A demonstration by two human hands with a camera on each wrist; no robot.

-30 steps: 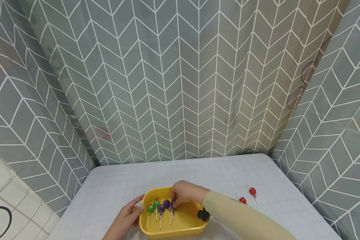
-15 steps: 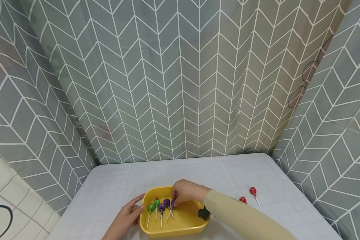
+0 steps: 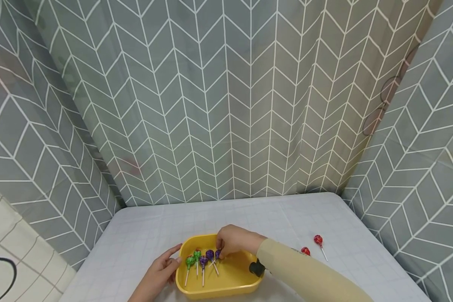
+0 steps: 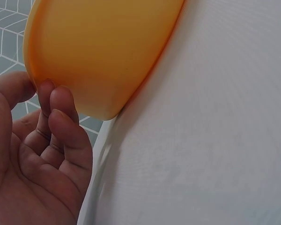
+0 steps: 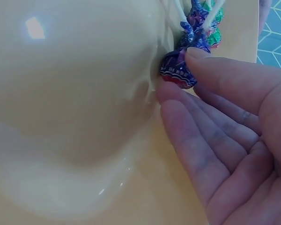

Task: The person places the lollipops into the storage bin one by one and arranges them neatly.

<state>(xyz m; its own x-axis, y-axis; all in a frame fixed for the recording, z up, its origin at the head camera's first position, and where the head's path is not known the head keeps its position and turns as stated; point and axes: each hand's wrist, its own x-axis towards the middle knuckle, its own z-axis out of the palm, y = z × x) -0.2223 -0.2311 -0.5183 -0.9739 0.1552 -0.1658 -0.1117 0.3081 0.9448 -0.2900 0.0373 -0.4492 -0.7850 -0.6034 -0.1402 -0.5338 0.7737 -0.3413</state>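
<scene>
A yellow tray (image 3: 230,280) stands near the table's front edge and holds two green lollipops (image 3: 193,258) and three purple ones in a row. My right hand (image 3: 233,241) reaches into the tray. Its thumb and a fingertip pinch the head of the rightmost purple lollipop (image 3: 217,254), which shows up close in the right wrist view (image 5: 177,70). My left hand (image 3: 160,270) lies beside the tray, with its fingertips (image 4: 56,101) touching the tray's outer wall (image 4: 103,47) and holding nothing.
Two red lollipops (image 3: 317,240) (image 3: 305,251) lie on the grey-white tablecloth (image 3: 143,235) to the right of the tray. Grey chevron curtains close off the back and both sides of the table.
My right hand has shifted slightly towards the tray's far side with the purple lollipop, whose stick has swung a little. The left hand has stayed put.
</scene>
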